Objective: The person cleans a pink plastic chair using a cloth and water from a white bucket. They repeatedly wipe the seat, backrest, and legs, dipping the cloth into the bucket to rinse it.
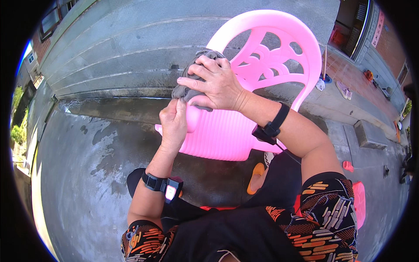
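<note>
A pink plastic armchair stands in front of me, with a ribbed seat and a cut-out floral backrest. Bunched over its left armrest is a dark grey cloth. My right hand presses on this cloth from above, fingers spread and curled around it. Lower down, my left hand is closed at the cloth's lower edge, against the outer side of the armrest. Its thumb and forefinger meet the cloth; the other fingertips are hidden.
Behind the chair rises a grey wall. The concrete floor has wet patches. At right, shoes sit on a raised step, with a stone block below. Pink slippers and a red plastic stool are at my right.
</note>
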{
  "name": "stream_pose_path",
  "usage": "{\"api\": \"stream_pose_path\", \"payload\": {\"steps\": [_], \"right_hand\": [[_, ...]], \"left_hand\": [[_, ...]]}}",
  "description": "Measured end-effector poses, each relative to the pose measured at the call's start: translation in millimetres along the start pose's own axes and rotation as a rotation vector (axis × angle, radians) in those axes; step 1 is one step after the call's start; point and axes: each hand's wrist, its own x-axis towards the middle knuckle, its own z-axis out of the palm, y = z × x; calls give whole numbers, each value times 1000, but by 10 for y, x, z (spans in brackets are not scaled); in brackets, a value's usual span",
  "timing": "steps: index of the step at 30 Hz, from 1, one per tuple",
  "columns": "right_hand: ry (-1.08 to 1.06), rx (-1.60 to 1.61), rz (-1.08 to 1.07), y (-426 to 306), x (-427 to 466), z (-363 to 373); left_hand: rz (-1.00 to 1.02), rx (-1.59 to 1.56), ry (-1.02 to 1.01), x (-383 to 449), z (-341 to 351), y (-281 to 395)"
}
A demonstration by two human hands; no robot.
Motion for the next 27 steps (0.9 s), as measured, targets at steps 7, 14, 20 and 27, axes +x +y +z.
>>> {"api": "stream_pose_path", "payload": {"steps": [7, 14, 20, 27], "right_hand": [[134, -689, 78, 1190, 134, -259], [-46, -666, 240, 1065, 336, -313], [-665, -174, 131, 606, 758, -455], [-1028, -314, -111, 645, 1236, -462]], "left_hand": [[-25, -5, 53, -10, -120, 38], [26, 25, 33, 112, -28, -54], [3, 55, -17, 130, -34, -51], [-12, -21, 14, 119, -48, -25]]}}
